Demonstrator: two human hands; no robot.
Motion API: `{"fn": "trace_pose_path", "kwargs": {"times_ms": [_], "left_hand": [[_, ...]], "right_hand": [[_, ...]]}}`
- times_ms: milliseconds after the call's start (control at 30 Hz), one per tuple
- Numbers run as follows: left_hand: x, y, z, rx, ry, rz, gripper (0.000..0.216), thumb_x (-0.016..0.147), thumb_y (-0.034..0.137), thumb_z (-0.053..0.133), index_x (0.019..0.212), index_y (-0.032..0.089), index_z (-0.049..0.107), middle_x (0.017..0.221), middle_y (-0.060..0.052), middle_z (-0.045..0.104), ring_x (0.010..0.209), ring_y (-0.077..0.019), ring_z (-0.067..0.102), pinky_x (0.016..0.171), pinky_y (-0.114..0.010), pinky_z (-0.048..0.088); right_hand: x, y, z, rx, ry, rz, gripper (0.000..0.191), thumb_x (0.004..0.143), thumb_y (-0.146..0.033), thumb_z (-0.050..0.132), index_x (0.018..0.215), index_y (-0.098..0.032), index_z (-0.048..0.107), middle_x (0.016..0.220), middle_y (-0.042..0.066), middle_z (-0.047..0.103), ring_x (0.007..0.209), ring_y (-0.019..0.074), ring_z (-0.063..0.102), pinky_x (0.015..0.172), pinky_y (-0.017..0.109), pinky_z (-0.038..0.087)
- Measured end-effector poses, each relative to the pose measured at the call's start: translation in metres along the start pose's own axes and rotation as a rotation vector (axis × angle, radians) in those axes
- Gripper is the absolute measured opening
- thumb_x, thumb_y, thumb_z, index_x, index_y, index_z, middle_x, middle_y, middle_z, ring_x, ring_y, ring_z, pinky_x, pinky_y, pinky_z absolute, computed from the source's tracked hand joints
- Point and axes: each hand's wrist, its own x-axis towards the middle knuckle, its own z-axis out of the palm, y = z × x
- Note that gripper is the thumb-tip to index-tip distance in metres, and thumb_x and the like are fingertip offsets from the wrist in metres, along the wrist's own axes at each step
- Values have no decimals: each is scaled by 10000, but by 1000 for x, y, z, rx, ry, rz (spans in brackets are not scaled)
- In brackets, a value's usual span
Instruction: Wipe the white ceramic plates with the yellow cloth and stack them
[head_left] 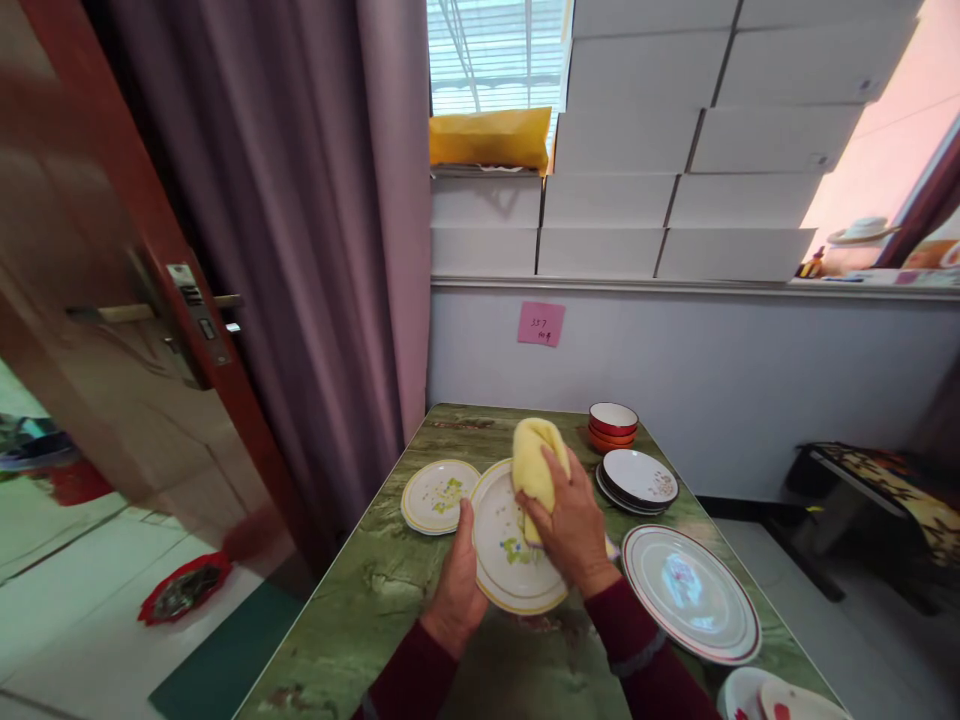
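Observation:
My left hand [458,585] grips the left edge of a cream plate [501,560] with a yellow rim and a green floral print, its thumb over the rim. The plate is held tilted above the table. My right hand [574,520] is closed around a folded yellow cloth [534,462] and presses it against the upper right of the plate. Just left of it, a similar cream plate [442,497] lies on the table, seemingly on top of another.
On the green table [337,630], red-orange bowls [613,425] and white plates [640,478] are stacked at the back right. A large red-rimmed plate [691,592] lies at right, with white dishes [795,702] at the front corner. A wall [487,370] bounds the far side.

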Motion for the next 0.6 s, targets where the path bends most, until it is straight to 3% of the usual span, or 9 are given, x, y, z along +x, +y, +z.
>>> {"fn": "trace_pose_path", "kwargs": {"times_ms": [67, 133, 200, 267, 367, 500, 600], "left_hand": [[2, 8, 7, -7, 38, 75, 623, 982, 546, 366, 1497, 198, 397, 1450, -138, 534, 1387, -314, 431, 1181, -523, 278], [7, 13, 11, -16, 108, 149, 610, 980, 530, 390, 1491, 197, 408, 1429, -144, 554, 1360, -316, 469, 1167, -526, 309], [12, 14, 14, -24, 186, 216, 606, 976, 531, 401, 1476, 189, 436, 1402, -148, 579, 1332, -313, 505, 1152, -511, 344], [18, 10, 17, -31, 255, 282, 597, 973, 527, 414, 1462, 188, 459, 1376, -142, 604, 1311, -302, 530, 1139, -481, 374], [25, -3, 20, -53, 289, 357, 630, 954, 584, 416, 1445, 195, 486, 1358, -131, 622, 1300, -295, 541, 1132, -447, 394], [24, -25, 18, -66, 185, 353, 725, 920, 678, 381, 1427, 177, 512, 1376, -138, 605, 1341, -307, 497, 1156, -446, 362], [17, -26, 12, -28, 157, 316, 583, 974, 539, 406, 1437, 196, 497, 1388, -112, 599, 1366, -273, 471, 1186, -423, 315]], "right_hand": [[4, 5, -2, 331, 3, 309, 705, 726, -510, 739, 1322, -180, 558, 1254, 175, 645, 1090, 348, 635, 877, 502, 530], [0, 4, 0, 724, -9, 545, 679, 659, -504, 800, 1210, -167, 591, 1037, 121, 722, 850, 285, 699, 720, 431, 578], [-10, -1, 7, 1051, 42, 691, 660, 610, -464, 851, 1148, -184, 591, 974, 75, 732, 769, 240, 705, 660, 378, 587], [-21, -11, 18, 1234, 145, 803, 653, 585, -423, 877, 1128, -205, 586, 976, 48, 736, 773, 222, 715, 663, 357, 598], [-35, -29, 34, 1374, 245, 887, 610, 615, -413, 858, 1127, -225, 584, 993, 31, 744, 857, 226, 732, 727, 365, 617], [-40, -43, 42, 1463, 287, 841, 513, 709, -430, 782, 1138, -230, 586, 1008, 29, 751, 985, 228, 722, 871, 400, 601], [-36, -34, 34, 1418, 347, 881, 546, 647, -383, 833, 1112, -218, 599, 989, 25, 753, 897, 217, 738, 819, 374, 619]]}}
